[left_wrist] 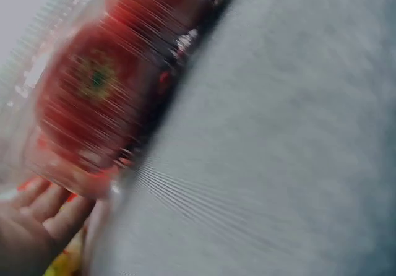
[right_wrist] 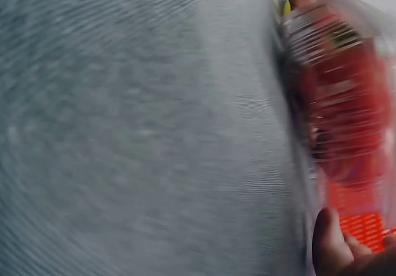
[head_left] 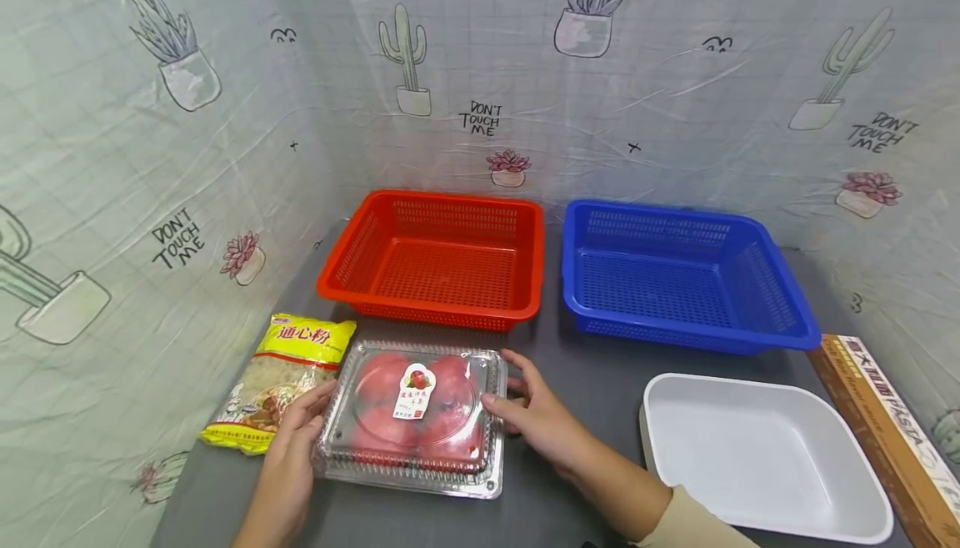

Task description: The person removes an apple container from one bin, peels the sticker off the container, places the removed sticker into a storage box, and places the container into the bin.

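Observation:
A clear plastic clamshell box (head_left: 382,429) of red tomatoes lies between my hands, a white label on its lid. My left hand (head_left: 291,441) holds the box's left side. At the opposite side my right hand (head_left: 542,421) grips the edge, its thumb on the rim and other fingers spread along the side. Through the ribbed wall a tomato (left_wrist: 93,93) with a green stem mark shows in the left wrist view. Both wrist views are blurred. Just left of the box, a yellow-ended bag of macaroni (head_left: 279,381) lies close behind my left hand.
Behind the box stands a red basket (head_left: 435,311), with a blue basket (head_left: 693,333) to its right. A white tray (head_left: 750,448) sits on the right of the grey table (head_left: 577,498). Beside it lies a long brown pasta box (head_left: 881,431). Printed sheeting encloses the table.

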`<state>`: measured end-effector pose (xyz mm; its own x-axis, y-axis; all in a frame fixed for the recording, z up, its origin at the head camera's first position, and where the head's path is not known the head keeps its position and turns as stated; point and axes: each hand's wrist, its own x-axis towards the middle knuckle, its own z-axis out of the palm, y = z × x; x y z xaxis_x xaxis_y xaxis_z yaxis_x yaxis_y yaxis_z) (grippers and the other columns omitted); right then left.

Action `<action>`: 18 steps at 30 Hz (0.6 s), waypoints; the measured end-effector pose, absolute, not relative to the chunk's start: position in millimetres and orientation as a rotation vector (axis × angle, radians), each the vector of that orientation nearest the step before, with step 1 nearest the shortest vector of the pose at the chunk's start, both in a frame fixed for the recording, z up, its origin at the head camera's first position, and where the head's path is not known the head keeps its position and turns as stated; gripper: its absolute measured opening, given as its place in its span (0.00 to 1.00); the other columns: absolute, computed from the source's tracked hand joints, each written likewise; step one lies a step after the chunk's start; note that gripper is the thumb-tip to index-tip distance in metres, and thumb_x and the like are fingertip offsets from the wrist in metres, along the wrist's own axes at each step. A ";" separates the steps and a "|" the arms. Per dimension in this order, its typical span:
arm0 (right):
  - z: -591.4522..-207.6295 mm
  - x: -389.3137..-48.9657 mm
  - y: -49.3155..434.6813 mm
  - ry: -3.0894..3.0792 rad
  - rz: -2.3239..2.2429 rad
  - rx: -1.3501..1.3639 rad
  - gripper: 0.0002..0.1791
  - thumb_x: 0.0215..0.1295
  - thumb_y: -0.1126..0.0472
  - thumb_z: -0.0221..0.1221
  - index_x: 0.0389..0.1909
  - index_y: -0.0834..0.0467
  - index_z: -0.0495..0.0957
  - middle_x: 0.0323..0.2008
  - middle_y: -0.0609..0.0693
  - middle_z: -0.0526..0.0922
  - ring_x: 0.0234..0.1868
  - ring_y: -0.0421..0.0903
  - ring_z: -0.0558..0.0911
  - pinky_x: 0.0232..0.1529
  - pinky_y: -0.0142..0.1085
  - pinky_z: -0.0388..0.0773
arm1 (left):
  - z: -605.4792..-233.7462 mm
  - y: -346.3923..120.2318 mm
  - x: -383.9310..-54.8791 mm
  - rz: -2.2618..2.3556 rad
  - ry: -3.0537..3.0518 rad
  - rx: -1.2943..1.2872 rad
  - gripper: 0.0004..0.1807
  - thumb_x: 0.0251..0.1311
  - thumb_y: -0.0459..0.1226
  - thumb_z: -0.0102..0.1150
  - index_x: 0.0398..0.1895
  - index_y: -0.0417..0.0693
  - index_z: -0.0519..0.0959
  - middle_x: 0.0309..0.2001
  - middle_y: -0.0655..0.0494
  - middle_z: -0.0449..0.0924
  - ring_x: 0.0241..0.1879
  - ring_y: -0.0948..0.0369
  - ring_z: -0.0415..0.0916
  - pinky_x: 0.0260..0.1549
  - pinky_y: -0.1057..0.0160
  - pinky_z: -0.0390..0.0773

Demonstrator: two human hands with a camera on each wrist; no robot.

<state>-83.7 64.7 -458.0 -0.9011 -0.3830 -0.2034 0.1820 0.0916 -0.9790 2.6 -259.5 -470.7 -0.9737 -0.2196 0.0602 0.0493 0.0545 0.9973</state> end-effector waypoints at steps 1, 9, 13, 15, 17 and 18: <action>-454.4 -83.3 65.3 2.007 -1.856 -0.183 0.46 0.74 0.53 0.67 0.85 0.54 0.54 0.70 0.66 0.74 0.53 0.52 0.83 0.46 0.44 0.82 | -468.1 -259.8 2.5 -2.027 -2.130 0.183 0.24 0.87 0.34 0.34 0.78 0.36 0.65 0.71 0.54 0.69 0.69 0.67 0.68 0.62 0.76 0.69; -417.4 -88.0 70.5 2.381 -1.711 -0.300 0.32 0.72 0.53 0.67 0.75 0.52 0.73 0.70 0.54 0.77 0.66 0.59 0.78 0.58 0.56 0.81 | -452.0 -255.6 3.9 -1.704 -2.242 0.016 0.22 0.80 0.26 0.47 0.74 0.33 0.70 0.73 0.55 0.70 0.70 0.71 0.68 0.63 0.78 0.68; -403.8 -92.0 71.4 2.449 -1.645 -0.379 0.25 0.71 0.53 0.67 0.68 0.51 0.80 0.65 0.49 0.81 0.64 0.56 0.80 0.61 0.55 0.80 | -445.6 -248.7 2.3 -1.445 -2.390 -0.049 0.24 0.73 0.26 0.60 0.70 0.42 0.78 0.76 0.52 0.66 0.74 0.65 0.62 0.68 0.76 0.61; -398.3 -94.3 71.3 2.456 -1.597 -0.448 0.23 0.71 0.52 0.67 0.65 0.51 0.81 0.62 0.49 0.83 0.61 0.53 0.81 0.60 0.53 0.80 | -443.7 -245.8 1.4 -1.344 -2.464 -0.043 0.23 0.71 0.31 0.66 0.68 0.49 0.81 0.77 0.51 0.65 0.76 0.57 0.59 0.72 0.63 0.62; -393.4 -97.5 70.0 2.459 -1.534 -0.558 0.22 0.72 0.53 0.67 0.64 0.52 0.83 0.60 0.49 0.84 0.56 0.50 0.83 0.57 0.50 0.82 | -443.3 -243.3 -0.1 -1.268 -2.521 -0.037 0.24 0.68 0.36 0.71 0.67 0.54 0.82 0.78 0.49 0.64 0.76 0.48 0.60 0.72 0.44 0.62; -391.2 -99.2 69.1 2.464 -1.485 -0.625 0.21 0.72 0.53 0.67 0.64 0.52 0.83 0.58 0.49 0.84 0.54 0.48 0.83 0.54 0.47 0.83 | -443.6 -242.1 -1.1 -1.248 -2.536 -0.043 0.24 0.67 0.38 0.72 0.66 0.55 0.82 0.78 0.48 0.64 0.75 0.45 0.60 0.70 0.35 0.62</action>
